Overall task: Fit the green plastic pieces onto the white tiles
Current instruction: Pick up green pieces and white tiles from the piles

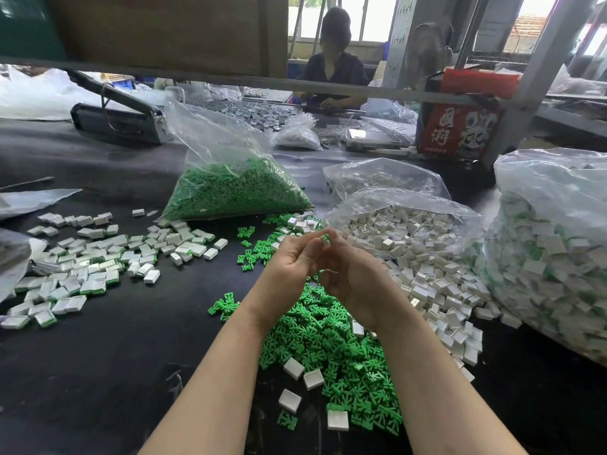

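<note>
My left hand (290,262) and my right hand (351,270) meet above the middle of the black table. Together their fingertips pinch a small green plastic piece (325,238); whether a tile sits behind it is hidden by the fingers. Below my wrists lies a heap of loose green pieces (331,349) with a few white tiles (294,367) among them. To the right, loose white tiles (437,290) spill from an open bag. At the left lie several tiles with green edges (95,267).
A clear bag of green pieces (230,188) stands behind my hands. A large bag of tiles (555,251) fills the right edge. A grey machine (121,116) and a red box (460,126) stand further back, where another person sits across the table.
</note>
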Available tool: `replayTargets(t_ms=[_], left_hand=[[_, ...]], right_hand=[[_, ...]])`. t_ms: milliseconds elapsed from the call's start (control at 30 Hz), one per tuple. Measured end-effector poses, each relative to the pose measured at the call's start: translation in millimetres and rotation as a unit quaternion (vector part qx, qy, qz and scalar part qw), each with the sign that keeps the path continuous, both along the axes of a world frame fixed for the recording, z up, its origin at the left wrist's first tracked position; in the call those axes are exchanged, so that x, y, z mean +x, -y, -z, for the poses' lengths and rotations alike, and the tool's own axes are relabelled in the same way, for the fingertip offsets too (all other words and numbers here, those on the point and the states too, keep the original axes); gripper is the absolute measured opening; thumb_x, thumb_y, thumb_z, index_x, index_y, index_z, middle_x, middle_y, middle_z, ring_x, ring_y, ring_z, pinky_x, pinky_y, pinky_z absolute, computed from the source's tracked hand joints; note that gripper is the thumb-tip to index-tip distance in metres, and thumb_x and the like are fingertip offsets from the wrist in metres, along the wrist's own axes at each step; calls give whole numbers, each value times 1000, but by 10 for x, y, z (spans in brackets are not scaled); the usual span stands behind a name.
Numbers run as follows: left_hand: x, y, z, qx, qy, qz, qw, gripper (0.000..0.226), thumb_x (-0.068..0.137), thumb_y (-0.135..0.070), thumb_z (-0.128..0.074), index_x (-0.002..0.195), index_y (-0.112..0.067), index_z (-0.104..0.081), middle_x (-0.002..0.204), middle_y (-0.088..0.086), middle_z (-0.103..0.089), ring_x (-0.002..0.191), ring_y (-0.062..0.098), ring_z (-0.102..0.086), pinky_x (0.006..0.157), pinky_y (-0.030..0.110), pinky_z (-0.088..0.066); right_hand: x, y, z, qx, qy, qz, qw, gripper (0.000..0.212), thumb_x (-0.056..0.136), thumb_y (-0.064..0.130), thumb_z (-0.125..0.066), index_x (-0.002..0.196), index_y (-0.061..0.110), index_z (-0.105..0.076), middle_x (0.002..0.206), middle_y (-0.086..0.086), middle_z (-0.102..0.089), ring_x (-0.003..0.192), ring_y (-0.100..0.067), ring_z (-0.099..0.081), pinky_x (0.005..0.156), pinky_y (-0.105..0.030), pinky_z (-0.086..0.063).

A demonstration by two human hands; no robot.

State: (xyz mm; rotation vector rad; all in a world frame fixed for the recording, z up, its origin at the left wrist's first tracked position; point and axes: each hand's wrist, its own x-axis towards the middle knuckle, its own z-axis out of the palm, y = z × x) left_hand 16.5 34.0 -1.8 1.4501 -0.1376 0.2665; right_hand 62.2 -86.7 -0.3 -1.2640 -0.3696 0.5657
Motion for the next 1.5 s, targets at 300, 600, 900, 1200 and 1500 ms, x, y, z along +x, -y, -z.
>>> replayTargets(t_ms=[300, 600, 900, 1200, 1500], left_hand=[[56, -1, 21, -9, -43, -164, 986, 7, 91, -6, -63, 94, -3, -69, 72, 1, -69, 58, 4, -62, 54, 16, -47], [61, 61, 11, -26, -42, -197, 979, 16, 86, 4, -59, 76, -6, -66, 56, 3, -61, 43, 14, -51, 42, 24, -43], [78, 70, 21, -84, -67, -169, 980, 21, 89, 4, -55, 70, -7, -57, 48, 2, -53, 39, 19, -45, 35, 21, -35], [100, 157, -12, -201, -106, -117, 967, 25, 90, 3, -52, 68, -10, -50, 86, 15, -74, 41, 21, -52, 41, 24, -35], [85, 164, -14, -178, -133, -114, 968, 31, 86, 2, -48, 110, 21, -54, 51, 7, -56, 37, 21, -43, 45, 29, -31]], right_hand=[[2, 23, 20, -27, 38, 16, 999, 40, 98, 39, -49, 103, 2, -64, 73, -7, -65, 59, -12, -49, 56, -26, -28], [-19, 10, 26, -113, 93, 8, 989, 41, 100, 46, -46, 85, 13, -66, 67, -4, -62, 56, -11, -48, 50, -22, -31], [-93, -46, -8, -123, 145, 0, 982, 46, 105, 37, -35, 81, 8, -62, 60, -3, -58, 50, -9, -46, 46, -16, -34], [-86, -46, 27, -97, 151, 31, 983, 41, 104, 31, -41, 84, 1, -60, 58, -2, -49, 50, -10, -45, 46, -18, -34], [-51, -19, 62, -98, 139, 19, 985, 58, 106, 36, -35, 102, -18, -56, 67, -13, -49, 55, -16, -45, 51, -25, -33]])
